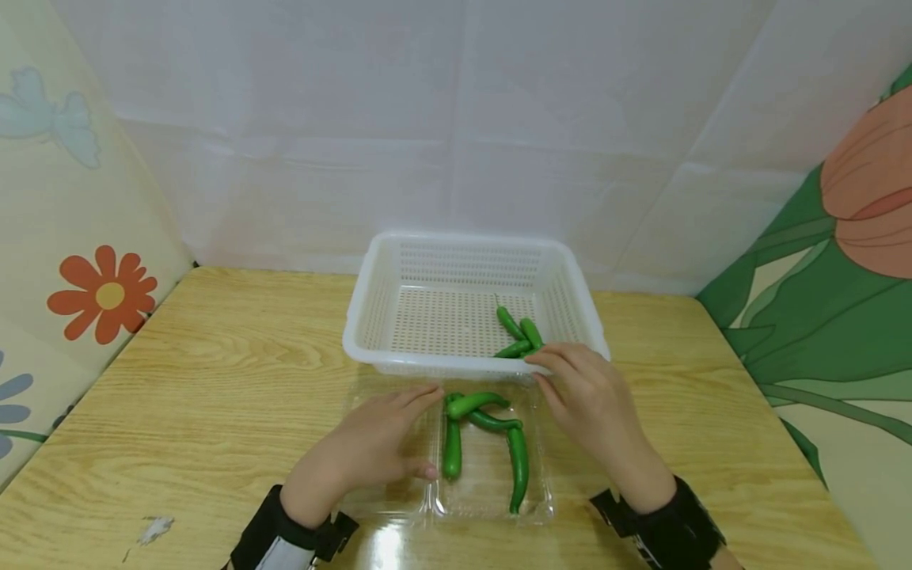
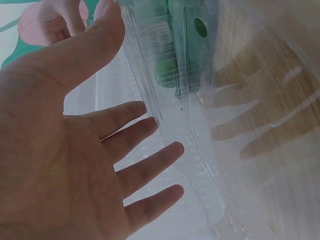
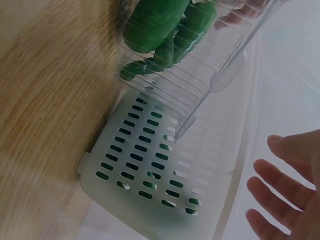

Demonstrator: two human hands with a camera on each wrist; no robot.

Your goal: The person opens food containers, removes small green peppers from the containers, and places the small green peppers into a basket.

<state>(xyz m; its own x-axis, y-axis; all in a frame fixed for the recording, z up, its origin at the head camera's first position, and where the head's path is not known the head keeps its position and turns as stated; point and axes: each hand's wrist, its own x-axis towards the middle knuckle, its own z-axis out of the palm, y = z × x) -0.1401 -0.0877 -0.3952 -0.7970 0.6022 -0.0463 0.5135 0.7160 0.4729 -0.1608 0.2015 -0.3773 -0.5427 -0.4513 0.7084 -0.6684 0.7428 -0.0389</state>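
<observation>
"So, where are the peppers?"

"4 green peppers (image 1: 518, 471) lie in the right compartment of a clear plastic box (image 1: 488, 487), near on the wooden table (image 1: 249, 356). At least 3 more peppers (image 1: 510, 324) are in the near right part of a white basket (image 1: 456, 364), just beyond the box."

"How would they handle?"

"Likely light and firm, with smooth skin that could slip. I'd hold a pepper around the middle of its body, since a thin stem may snap. The box looks thin, so it probably flexes and slides easily."

"And the hands?"

"The left hand (image 1: 366, 447) spreads over the box's left compartment, fingers extended, grasping nothing. The right hand (image 1: 594, 400) is at the basket's near rim, toward the right; its fingers look loose, with no pepper between them. Whether they touch the rim, I cannot tell."

"Anything else inside?"

"Only peppers show; the right hand hides part of the basket's near corner."
</observation>
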